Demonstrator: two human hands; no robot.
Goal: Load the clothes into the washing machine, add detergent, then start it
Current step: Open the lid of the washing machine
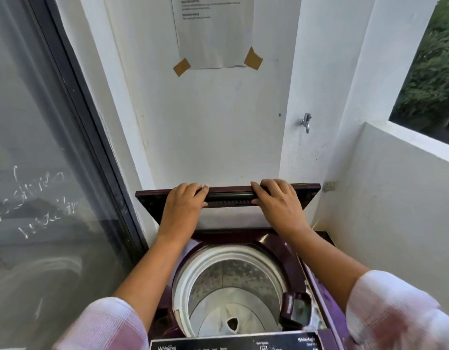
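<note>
I see one washing machine (pixel 246 238), a top-loader, standing below both grips with its round mouth facing straight up. Its one lid (pixel 229 197) is raised on the far side in front of the white wall. The lid's long axis runs left to right and its free edge is uppermost.

The left grip (pixel 184 205) and the right grip (pixel 277 203) sit on that top edge, apart, with a stretch of the dark handle bar showing between them. Each has its fingers curled over the edge and its thumb on the near face, so both clasp the lid.

Below the grips and nearer to me, one drum (pixel 228 281) opens upward, with a white ring round its metal wall. Nearest of all, between the forearms, one control panel (pixel 233 343) runs left to right.

Above the grips one paper notice (pixel 213 29) hangs on the wall, with two pieces of brown tape (pixel 181 67) at its lower corners. Right of the right grip and higher is one tap (pixel 306 121). Left of the left grip stands a glass door (pixel 41 147).
</note>
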